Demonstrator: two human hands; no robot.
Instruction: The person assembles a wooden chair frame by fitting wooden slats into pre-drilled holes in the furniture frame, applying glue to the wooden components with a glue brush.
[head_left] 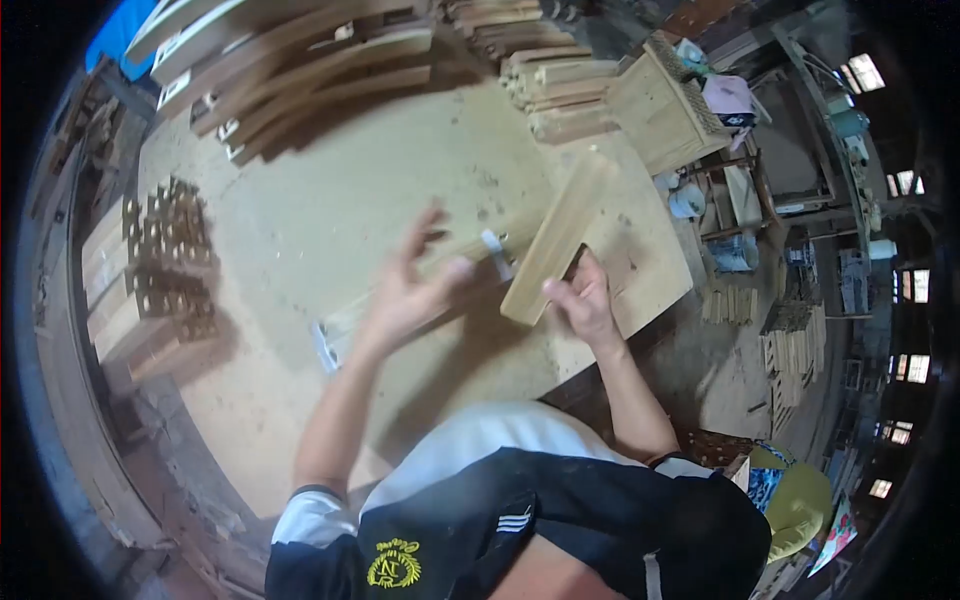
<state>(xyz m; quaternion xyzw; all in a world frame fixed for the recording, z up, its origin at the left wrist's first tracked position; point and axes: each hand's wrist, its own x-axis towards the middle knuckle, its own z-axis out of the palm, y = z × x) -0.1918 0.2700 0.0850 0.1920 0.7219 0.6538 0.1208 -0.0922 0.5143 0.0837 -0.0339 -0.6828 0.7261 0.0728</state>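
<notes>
In my right hand (pixel 588 300) is a flat wooden slat (pixel 562 235), gripped near its lower end with the thumb on top. The slat slants up and away to the right over the table. My left hand (pixel 408 292), a little blurred, has its fingers spread and holds nothing. It hovers over a second wooden piece (pixel 350 318) that lies on the table with whitish ends (pixel 496 254). My left hand hides the middle of that piece.
The pale worktable (pixel 290 220) carries long curved wooden pieces (pixel 330 75) at the far left. Stacked blocks with slots (pixel 160 280) stand at its left edge. Short wooden pieces (pixel 560 90) are piled at the back, beside a wooden box (pixel 665 110). Cluttered shelves (pixel 740 200) stand right.
</notes>
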